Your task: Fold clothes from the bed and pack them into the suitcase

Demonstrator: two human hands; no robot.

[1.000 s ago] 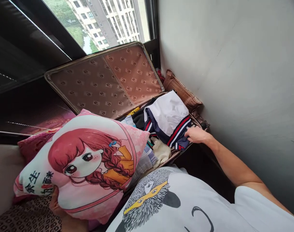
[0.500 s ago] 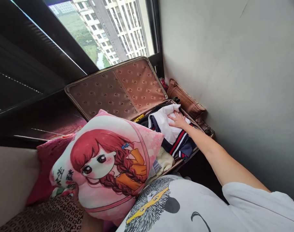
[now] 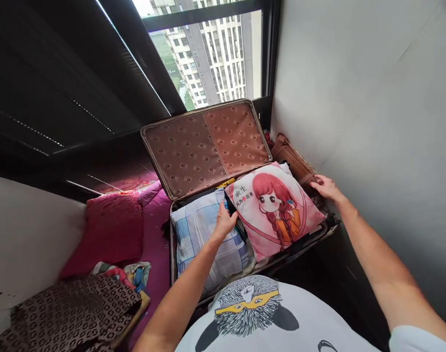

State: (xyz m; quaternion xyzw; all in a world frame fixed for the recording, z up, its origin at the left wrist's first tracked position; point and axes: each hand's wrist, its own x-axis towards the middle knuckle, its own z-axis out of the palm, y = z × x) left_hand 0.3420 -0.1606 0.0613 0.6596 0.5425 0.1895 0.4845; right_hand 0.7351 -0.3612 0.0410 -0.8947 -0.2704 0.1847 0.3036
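Observation:
A pink-edged cushion [image 3: 254, 239] with a red-haired cartoon girl lies on the right side of an open suitcase [image 3: 173, 266], over the clothes there. My left hand [image 3: 226, 222] is at its left edge, thumb and forefinger apart; whether the thumb touches the cushion I cannot tell. Under that hand a blue-and-white plaid fabric bundle [image 3: 199, 215] fills the suitcase's left side. My right hand [image 3: 327, 189] is right of the cushion, apart from it, with loosely bent fingers and nothing in them. It is nearest a brown bag [image 3: 294, 159] by the wall.
The suitcase lid [image 3: 208, 146] leans back against the window side. At left are a dark red cushion [image 3: 109, 234] and a brown patterned cloth [image 3: 69, 313] on a magenta cover [image 3: 155, 254]. A grey wall [image 3: 372, 98] stands on the right.
The cartoon cushion has moved from in front of my body into the suitcase's right side, covering the white and navy clothes. My right hand has left those clothes, and my left hand now shows.

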